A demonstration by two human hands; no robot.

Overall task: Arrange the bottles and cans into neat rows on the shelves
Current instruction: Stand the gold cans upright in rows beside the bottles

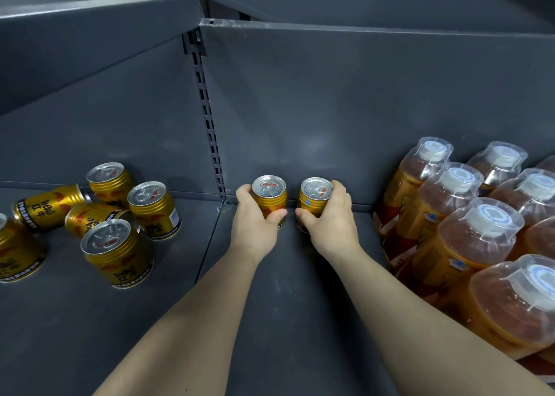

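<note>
The left hand (255, 224) and right hand (330, 221) each grip a gold can (268, 196) (upright, near the shelf (285, 305) back), likely starting a row; next, the scattered cans (117, 245).

Grey metal shelf (285, 320), slotted upright (207, 107), plain back panel (345, 95), upper shelf (90, 35)

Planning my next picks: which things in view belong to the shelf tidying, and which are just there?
Part of the job:
- gold can, gripped by the left hand
- second can, gripped by the right hand
- loose cans at left, two lying on their sides
- bottles in rows at right

Just there:
- slotted upright
- back panel
- upper shelf
</note>
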